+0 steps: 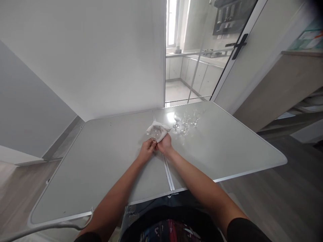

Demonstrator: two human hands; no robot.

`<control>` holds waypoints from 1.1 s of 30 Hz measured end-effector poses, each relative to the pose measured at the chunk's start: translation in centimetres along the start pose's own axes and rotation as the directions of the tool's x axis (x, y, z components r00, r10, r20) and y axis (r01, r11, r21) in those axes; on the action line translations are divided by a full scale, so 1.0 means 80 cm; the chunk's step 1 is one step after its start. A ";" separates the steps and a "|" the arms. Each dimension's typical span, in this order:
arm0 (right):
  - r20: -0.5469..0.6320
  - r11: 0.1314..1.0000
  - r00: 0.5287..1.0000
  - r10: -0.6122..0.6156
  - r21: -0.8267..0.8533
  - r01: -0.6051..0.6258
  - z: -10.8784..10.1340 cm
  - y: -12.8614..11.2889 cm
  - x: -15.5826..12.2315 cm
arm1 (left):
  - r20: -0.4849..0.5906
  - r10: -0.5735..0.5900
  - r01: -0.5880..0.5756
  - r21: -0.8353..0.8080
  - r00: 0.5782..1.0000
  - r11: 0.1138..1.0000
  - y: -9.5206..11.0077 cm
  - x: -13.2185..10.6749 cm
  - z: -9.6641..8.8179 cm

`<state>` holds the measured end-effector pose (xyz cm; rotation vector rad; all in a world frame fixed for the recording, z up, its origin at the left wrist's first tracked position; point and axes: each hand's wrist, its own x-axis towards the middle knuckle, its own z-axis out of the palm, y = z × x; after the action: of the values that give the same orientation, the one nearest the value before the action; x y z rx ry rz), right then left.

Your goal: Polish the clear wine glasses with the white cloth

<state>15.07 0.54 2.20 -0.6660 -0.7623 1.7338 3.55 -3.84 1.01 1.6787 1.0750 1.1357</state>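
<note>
Over the folding table [108, 168], both my hands are together around a clear stemmed glass [155, 133], its round bowl pointing away from me. My left hand [147, 148] is closed in a pinch at the glass's near end, where fingers hide the stem and foot. A white cloth [165, 128] lies against the far and right sides of the bowl. My right hand [165, 144] is closed on this cloth, pressing it to the glass. Several clear stemmed glasses stand to the right, including a short one [176, 121] and a nearer one [184, 129].
A white wall [113, 60] rises behind the table. Back right is a glass door [194, 77] with a black handle [239, 45]. A metal seam [168, 171] crosses the tabletop. A grey cable [63, 226] hangs at the front left, and shelves [297, 111] stand at the right.
</note>
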 end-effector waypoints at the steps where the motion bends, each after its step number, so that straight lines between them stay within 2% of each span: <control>1: -0.023 0.999 0.999 -0.028 -0.031 0.027 0.001 0.004 -0.002 | -0.017 -0.001 0.000 -0.041 1.000 0.999 -0.002 0.001 0.001; 3: -0.045 0.980 0.987 -0.151 -0.139 0.144 0.003 0.008 -0.004 | -0.084 -0.012 0.005 -0.081 0.996 0.997 -0.007 0.003 0.001; 4: -0.011 0.948 0.972 -0.234 -0.223 0.225 0.003 0.009 -0.004 | -0.137 -0.016 0.006 -0.074 0.991 0.997 -0.010 0.004 0.000; 6: 0.149 0.837 0.924 -0.353 -0.391 0.383 0.004 0.007 -0.004 | -0.258 -0.010 0.005 -0.020 0.966 1.000 -0.014 0.005 -0.004; 9: 0.387 0.630 0.856 -0.344 -0.581 0.516 0.000 0.000 -0.003 | -0.339 0.038 0.003 0.118 0.940 0.993 -0.018 0.005 -0.013; 12: 0.461 0.491 0.848 -0.260 -0.694 0.528 -0.009 -0.002 0.000 | -0.315 0.051 0.055 0.319 0.948 0.946 -0.017 0.004 -0.025; 14: 0.450 0.477 0.866 -0.217 -0.725 0.496 -0.015 -0.001 0.004 | -0.279 0.043 0.102 0.486 0.959 0.868 -0.013 0.004 -0.031; 17: 0.406 0.542 0.894 -0.191 -0.715 0.440 -0.021 0.002 0.009 | -0.201 0.035 0.106 0.647 0.979 0.755 -0.007 0.005 -0.035; 20: 0.387 0.596 0.897 -0.212 -0.676 0.433 -0.023 0.002 0.012 | -0.115 0.051 0.040 0.676 0.992 0.735 -0.002 0.007 -0.032; 22: 0.369 0.606 0.897 -0.244 -0.664 0.438 -0.021 0.001 0.011 | -0.110 0.071 0.019 0.660 0.991 0.751 0.001 0.006 -0.030; 23: 0.348 0.609 0.898 -0.268 -0.661 0.438 -0.020 0.000 0.010 | -0.138 0.085 0.023 0.639 0.987 0.768 0.002 0.005 -0.029; 25: 0.272 0.623 0.905 -0.326 -0.658 0.423 -0.018 -0.001 0.009 | -0.270 0.121 0.051 0.552 0.955 0.832 0.004 0.003 -0.029; 27: 0.182 0.670 0.923 -0.340 -0.641 0.374 -0.017 0.000 0.009 | -0.461 0.140 0.054 0.384 0.876 0.922 0.006 0.002 -0.029; 29: 0.149 0.779 0.964 -0.221 -0.567 0.266 -0.015 0.002 0.007 | -0.588 0.093 -0.009 0.143 0.803 0.990 0.008 0.005 -0.029; 30: 0.167 0.846 0.980 -0.104 -0.504 0.176 -0.014 0.004 0.005 | -0.595 0.037 -0.049 -0.005 0.803 0.999 0.009 0.007 -0.029; 31: 0.202 0.902 0.979 0.026 -0.427 0.065 -0.012 0.005 0.003 | -0.551 -0.035 -0.070 -0.168 0.834 0.983 0.011 0.009 -0.028; 33: 0.279 0.949 0.932 0.229 -0.276 -0.151 -0.009 0.007 -0.002 | -0.371 -0.161 -0.033 -0.463 0.914 0.886 0.012 0.013 -0.025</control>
<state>15.33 0.36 1.30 -0.6636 -1.1830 1.9669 2.07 -2.85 2.69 1.0492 0.9898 1.5927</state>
